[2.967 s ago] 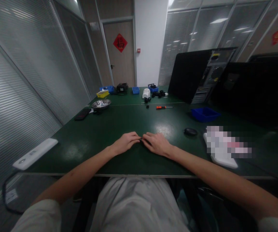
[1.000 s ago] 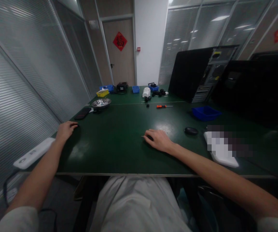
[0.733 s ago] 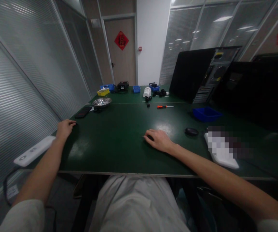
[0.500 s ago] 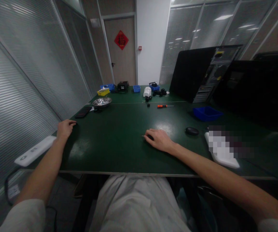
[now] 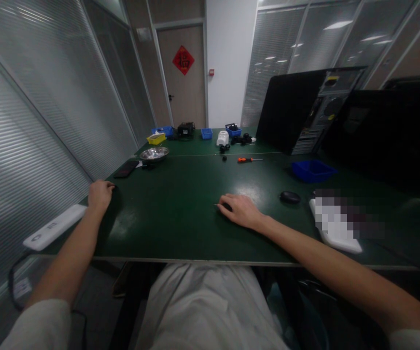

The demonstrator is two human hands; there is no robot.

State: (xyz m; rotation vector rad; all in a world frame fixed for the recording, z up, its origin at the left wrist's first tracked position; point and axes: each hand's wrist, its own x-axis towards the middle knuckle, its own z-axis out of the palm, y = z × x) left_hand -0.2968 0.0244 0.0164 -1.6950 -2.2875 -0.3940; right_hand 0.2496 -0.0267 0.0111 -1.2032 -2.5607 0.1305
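My left hand (image 5: pixel 100 196) is at the left edge of the green table (image 5: pixel 166 214), its fingers closed in a pinch just short of a dark phone (image 5: pixel 127 169). Something small and dark may be at the fingertips, too small to name. Resting on the middle of the table, my right hand (image 5: pixel 239 210) has its fingers curled shut round a thin item (image 5: pixel 216 204) whose pale tip pokes out to the left. The rest of that item is hidden by the fingers. To the right of this hand lies a black computer mouse (image 5: pixel 289 197).
A white power strip (image 5: pixel 54 227) lies by my left forearm. Farther back are a metal bowl (image 5: pixel 154 154), an orange-handled screwdriver (image 5: pixel 245 159) and a yellow tray (image 5: pixel 156 139). At right are a blue tray (image 5: pixel 312 171), a black computer case (image 5: pixel 292 109) and a partly blurred white object (image 5: pixel 336 233).
My left hand has shifted very slightly to the right, still pinched. My right hand and the things on the table look unmoved.
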